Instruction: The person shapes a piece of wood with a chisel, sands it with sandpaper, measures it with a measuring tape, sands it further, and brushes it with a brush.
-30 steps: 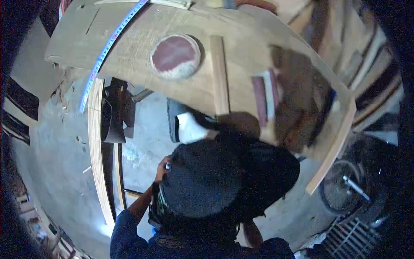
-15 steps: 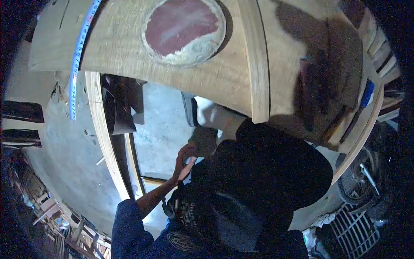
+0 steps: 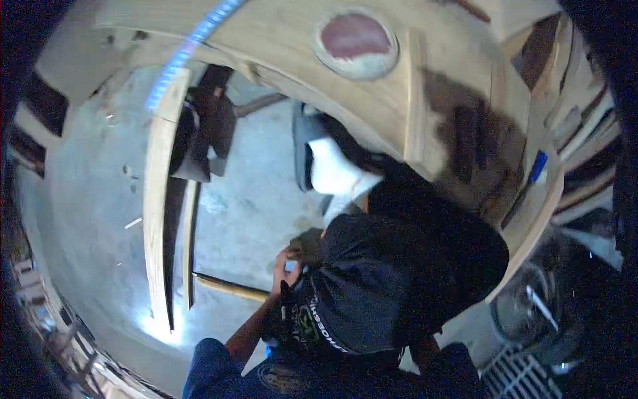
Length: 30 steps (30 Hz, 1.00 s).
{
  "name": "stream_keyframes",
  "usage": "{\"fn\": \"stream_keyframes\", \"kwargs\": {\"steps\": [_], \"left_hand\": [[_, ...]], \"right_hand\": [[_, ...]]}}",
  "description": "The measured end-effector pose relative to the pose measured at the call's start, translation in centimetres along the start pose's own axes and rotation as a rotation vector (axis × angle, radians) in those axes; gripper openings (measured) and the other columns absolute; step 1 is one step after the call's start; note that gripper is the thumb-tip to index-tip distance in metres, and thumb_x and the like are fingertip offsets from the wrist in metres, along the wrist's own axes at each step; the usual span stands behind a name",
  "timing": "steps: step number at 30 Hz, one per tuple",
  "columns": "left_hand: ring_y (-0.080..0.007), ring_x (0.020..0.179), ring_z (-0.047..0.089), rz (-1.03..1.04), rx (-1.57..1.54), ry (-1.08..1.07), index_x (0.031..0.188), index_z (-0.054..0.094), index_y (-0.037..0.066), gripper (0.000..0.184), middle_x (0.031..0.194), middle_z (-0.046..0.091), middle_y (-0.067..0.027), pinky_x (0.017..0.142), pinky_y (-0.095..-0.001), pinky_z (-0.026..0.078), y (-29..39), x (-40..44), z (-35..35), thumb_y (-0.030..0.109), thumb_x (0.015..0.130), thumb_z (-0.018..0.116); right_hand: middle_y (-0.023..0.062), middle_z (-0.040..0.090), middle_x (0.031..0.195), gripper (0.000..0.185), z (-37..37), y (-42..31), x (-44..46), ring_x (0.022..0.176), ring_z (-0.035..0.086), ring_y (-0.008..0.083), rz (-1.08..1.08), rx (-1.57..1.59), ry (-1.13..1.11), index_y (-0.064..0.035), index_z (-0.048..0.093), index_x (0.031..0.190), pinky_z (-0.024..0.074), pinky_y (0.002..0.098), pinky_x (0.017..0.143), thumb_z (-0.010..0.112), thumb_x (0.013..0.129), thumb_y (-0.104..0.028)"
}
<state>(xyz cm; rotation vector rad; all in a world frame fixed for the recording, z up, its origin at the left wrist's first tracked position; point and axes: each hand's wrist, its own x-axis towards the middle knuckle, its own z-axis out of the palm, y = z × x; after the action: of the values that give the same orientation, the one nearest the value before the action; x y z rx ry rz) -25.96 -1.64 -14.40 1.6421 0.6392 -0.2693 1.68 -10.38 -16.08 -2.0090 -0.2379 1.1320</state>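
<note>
My left hand [image 3: 287,263] hangs low beside the black cloth [image 3: 379,279] over my lap, its fingers bent inward. A small pale patch shows between thumb and fingers; whether it is an object or the floor cannot be made out. The fingertips are partly hidden at the cloth. Of my right arm only a bit of forearm [image 3: 425,349] shows; the hand is hidden. Beyond my knees lies a broad curved wooden panel [image 3: 286,40], with a round maroon-and-white disc [image 3: 355,43] and a wooden strip [image 3: 415,100] on it.
A blue tape measure [image 3: 189,53] lies across the panel's left side and overhangs it. Long wooden rails [image 3: 159,213] stand at left above the concrete floor [image 3: 239,213]. A blue-handled tool [image 3: 538,166] lies at right. A wheel [image 3: 531,312] and metal grating [image 3: 522,376] are lower right.
The view has shifted, so the panel and disc appear higher and farther right. More of the floor and the shod foot shows. My left hand stays beside the black cloth, fingers still bent.
</note>
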Motion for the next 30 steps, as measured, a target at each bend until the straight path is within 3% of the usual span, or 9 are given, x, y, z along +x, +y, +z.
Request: {"fn": "stream_keyframes", "kwargs": {"steps": [4,5,7,8,10,11,13,23,30], "left_hand": [[-0.0241,0.094,0.048,0.262,0.157,0.110,0.107,0.046,0.004,0.045,0.102,0.051,-0.0137,0.081,-0.0332,0.037,-7.3,2.7,1.1,0.014,0.066,0.062],[-0.0248,0.096,0.048,0.478,0.387,-0.411,0.108,0.047,0.005,0.042,0.104,0.051,-0.0143,0.083,-0.0334,0.036,-8.6,5.4,0.7,0.019,0.070,0.058],[-0.0264,0.100,0.046,0.337,0.212,-0.543,0.109,0.047,0.008,0.037,0.107,0.050,-0.0147,0.087,-0.0332,0.034,-13.7,6.2,0.9,0.026,0.077,0.048],[-0.0273,0.102,0.044,0.094,-0.229,-0.132,0.109,0.048,0.009,0.035,0.108,0.049,-0.0145,0.088,-0.0328,0.033,-16.5,4.2,3.6,0.028,0.080,0.042],[-0.0288,0.105,0.041,-0.322,0.112,0.119,0.111,0.046,0.010,0.035,0.108,0.049,-0.0142,0.089,-0.0326,0.033,-5.9,1.7,2.1,0.025,0.081,0.035],[-0.0285,0.105,0.041,-0.011,0.416,0.055,0.113,0.043,0.010,0.036,0.108,0.048,-0.0149,0.089,-0.0338,0.033,-9.9,2.6,2.9,0.022,0.080,0.037],[-0.0302,0.099,0.045,-0.200,0.090,0.029,0.111,0.043,0.008,0.036,0.108,0.047,-0.0153,0.084,-0.0356,0.037,4.2,-0.3,-0.8,0.023,0.079,0.038],[-0.0219,0.082,0.049,0.071,0.056,0.116,0.096,0.049,0.004,0.024,0.089,0.051,-0.0100,0.071,-0.0306,0.039,-1.1,0.8,0.5,0.020,0.079,0.042],[-0.0161,0.070,0.052,0.527,0.038,0.707,0.086,0.053,0.001,0.020,0.075,0.054,-0.0063,0.062,-0.0271,0.040,-1.1,0.8,-4.3,0.018,0.079,0.045]], "right_hand": [[0.0144,0.050,0.102,0.027,0.1,-1.1,-0.4,0.092,0.047,0.0281,-0.077,-0.052,-0.003,-0.0042,0.049,0.101,0.0369,0.0392,0.077,0.041,0.082,-0.022],[0.0145,0.050,0.102,0.028,0.2,-0.1,-2.1,0.093,0.047,0.0282,-0.075,-0.069,0.015,-0.0042,0.049,0.101,0.0365,0.0391,0.078,0.040,0.082,-0.022],[0.0147,0.050,0.103,0.028,-0.2,2.7,-4.9,0.094,0.046,0.0283,-0.049,-0.077,0.035,-0.0041,0.049,0.102,0.0359,0.0388,0.079,0.040,0.082,-0.022],[0.0148,0.050,0.103,0.029,-0.6,3.3,-5.9,0.094,0.046,0.0284,-0.033,-0.069,0.041,-0.0041,0.049,0.102,0.0355,0.0387,0.079,0.040,0.082,-0.022],[0.0151,0.049,0.104,0.029,-1.6,6.1,-7.5,0.095,0.045,0.0286,0.033,-0.057,0.084,-0.0040,0.048,0.103,0.0349,0.0384,0.080,0.039,0.083,-0.023],[0.0152,0.049,0.104,0.029,-2.1,7.0,-8.1,0.096,0.045,0.0287,0.055,-0.062,0.111,-0.0040,0.048,0.103,0.0345,0.0383,0.081,0.039,0.083,-0.023],[0.0154,0.049,0.105,0.030,-3.0,8.5,-9.5,0.097,0.044,0.0289,0.077,-0.086,0.168,-0.0040,0.048,0.104,0.0339,0.0380,0.082,0.039,0.083,-0.023],[0.0165,0.047,0.108,0.033,-6.9,17.0,-21.7,0.102,0.041,0.0297,0.246,-0.149,0.521,-0.0037,0.046,0.108,0.0305,0.0367,0.087,0.036,0.085,-0.025],[0.0173,0.046,0.110,0.035,-8.0,20.1,-29.4,0.106,0.039,0.0304,0.399,-0.164,0.781,-0.0035,0.045,0.111,0.0282,0.0358,0.090,0.035,0.086,-0.026]]}}
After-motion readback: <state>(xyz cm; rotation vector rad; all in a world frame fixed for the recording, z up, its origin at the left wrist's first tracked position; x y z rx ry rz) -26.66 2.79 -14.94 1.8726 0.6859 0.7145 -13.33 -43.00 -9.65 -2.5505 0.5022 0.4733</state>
